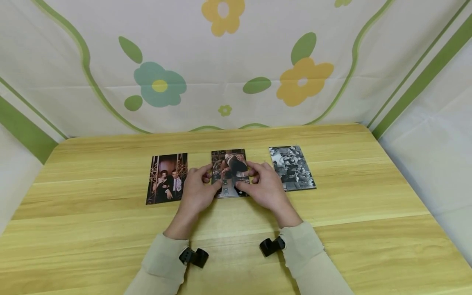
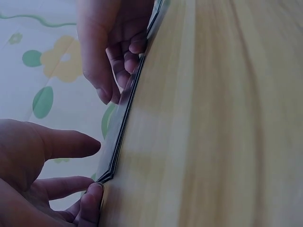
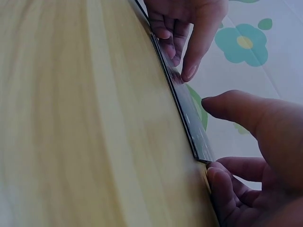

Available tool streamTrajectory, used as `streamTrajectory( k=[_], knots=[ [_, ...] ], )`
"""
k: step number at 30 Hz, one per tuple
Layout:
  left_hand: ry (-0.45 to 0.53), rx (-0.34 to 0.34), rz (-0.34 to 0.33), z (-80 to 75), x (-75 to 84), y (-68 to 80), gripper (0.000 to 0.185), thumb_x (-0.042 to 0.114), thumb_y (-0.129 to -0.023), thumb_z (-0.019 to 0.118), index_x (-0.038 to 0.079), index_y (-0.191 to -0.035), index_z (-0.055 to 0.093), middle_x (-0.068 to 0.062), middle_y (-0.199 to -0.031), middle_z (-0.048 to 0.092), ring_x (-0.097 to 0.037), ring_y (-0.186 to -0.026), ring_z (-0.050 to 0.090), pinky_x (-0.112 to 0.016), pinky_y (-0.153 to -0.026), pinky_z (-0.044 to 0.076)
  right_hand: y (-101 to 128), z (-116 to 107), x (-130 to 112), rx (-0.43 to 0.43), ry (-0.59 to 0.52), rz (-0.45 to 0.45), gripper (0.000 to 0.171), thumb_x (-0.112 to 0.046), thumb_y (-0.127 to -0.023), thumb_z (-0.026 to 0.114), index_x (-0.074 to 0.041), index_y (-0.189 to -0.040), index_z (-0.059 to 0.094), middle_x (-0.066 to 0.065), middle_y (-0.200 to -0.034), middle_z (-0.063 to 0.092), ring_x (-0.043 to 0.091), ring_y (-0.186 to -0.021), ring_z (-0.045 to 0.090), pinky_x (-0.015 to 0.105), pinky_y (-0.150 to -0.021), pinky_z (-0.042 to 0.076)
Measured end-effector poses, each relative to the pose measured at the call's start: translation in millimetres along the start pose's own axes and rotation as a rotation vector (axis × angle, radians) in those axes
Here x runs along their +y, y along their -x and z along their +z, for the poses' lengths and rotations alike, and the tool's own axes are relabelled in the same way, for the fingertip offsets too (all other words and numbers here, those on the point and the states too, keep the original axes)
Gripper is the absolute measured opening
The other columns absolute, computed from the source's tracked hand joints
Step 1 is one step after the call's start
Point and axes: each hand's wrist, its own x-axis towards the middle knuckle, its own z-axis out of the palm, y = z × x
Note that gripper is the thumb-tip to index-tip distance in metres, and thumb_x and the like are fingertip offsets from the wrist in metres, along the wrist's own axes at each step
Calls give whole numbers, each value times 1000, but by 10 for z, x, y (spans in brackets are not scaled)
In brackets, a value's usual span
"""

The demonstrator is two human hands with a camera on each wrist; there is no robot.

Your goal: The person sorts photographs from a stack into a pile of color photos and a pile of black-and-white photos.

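On the table lies a middle photo card (image 1: 229, 164), a dark picture of bending figures. My left hand (image 1: 198, 187) holds its left edge with bent fingers, the thumb over its lower left part. At the opposite edge, my right hand (image 1: 266, 185) has its fingers bent against the side and its thumb over the lower right part. Both wrist views show the photo card's edge (image 2: 124, 125) low on the wood, with dark layered lines. The left hand's thumb (image 2: 71, 144) and the right hand's thumb (image 3: 232, 106) are extended above it. Fingers cover parts of both sides.
To the left lies a colour photo card (image 1: 167, 180) of two people before ornate ironwork. A black-and-white photo card (image 1: 293, 168) of a crowd lies to the right, beside my right hand. Behind the wooden table (image 1: 228, 241) hangs a flowered white cloth (image 1: 221, 61).
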Motion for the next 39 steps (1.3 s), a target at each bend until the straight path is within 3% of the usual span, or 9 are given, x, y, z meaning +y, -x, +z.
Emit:
streamTrajectory(
  k=[8,22,28,33,39],
  knots=[
    [48,1,-8,3,-3,15,63,12,-98,74,4,-157,54,-16,-123,55,-30,-111,54,-38,-92,44,-5,4,5,3,-8,-8,82,-31,-87,88,-9,-158,54,8,-118,63,20,-98,58,30,-82,47],
    [91,36,-1,18,-7,13,55,12,-100,71,3,-153,59,-16,-123,56,-26,-103,53,-34,-84,42,-9,10,-7,16,-18,-34,82,-32,-87,87,-9,-159,53,10,-118,61,19,-92,56,30,-78,45],
    [98,48,8,18,6,10,52,11,-101,69,4,-151,61,-17,-126,62,-29,-109,62,-38,-90,50,-3,3,-27,31,-3,-30,79,-32,-90,85,-8,-159,53,10,-117,61,19,-94,58,30,-79,46],
    [142,59,3,10,24,26,52,8,-102,68,5,-153,59,-19,-128,65,-32,-115,64,-45,-96,54,10,-15,-26,36,-11,-28,73,-27,-93,83,-10,-157,55,9,-119,64,19,-97,61,30,-82,49],
    [255,65,-30,-42,71,35,52,4,-102,68,10,-153,61,-16,-130,66,-28,-114,66,-38,-95,58,30,-63,-46,55,-60,-81,68,-16,-94,80,-9,-157,55,11,-121,65,20,-98,65,32,-86,56]
  ],
)
